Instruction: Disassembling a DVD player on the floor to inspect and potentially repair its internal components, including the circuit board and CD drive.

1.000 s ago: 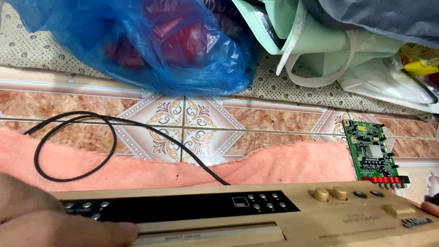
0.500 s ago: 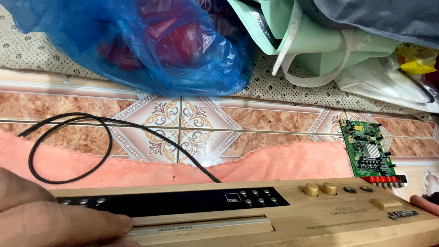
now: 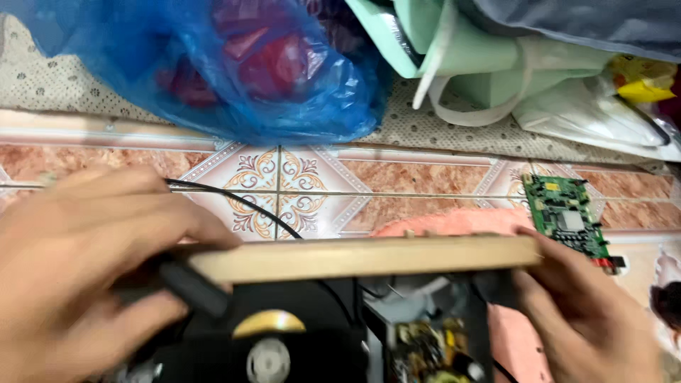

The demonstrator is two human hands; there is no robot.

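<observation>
A disc player with a beige front panel (image 3: 355,257) is tipped up, so its open inside faces me: a black disc tray with a gold disc (image 3: 268,333) and a small circuit board (image 3: 425,351). My left hand (image 3: 85,284) grips the player's left end, blurred by motion. My right hand (image 3: 582,312) holds its right end. A black cable (image 3: 241,206) runs from behind the player across the tiled floor.
A green circuit board (image 3: 567,216) lies on the floor at the right. A pink towel (image 3: 454,223) lies behind the player. A blue plastic bag (image 3: 234,64) and pale green cloth bags (image 3: 496,64) sit at the back.
The player has been tipped up from lying flat with its front panel visible; both hands now grip its ends and its inside shows.
</observation>
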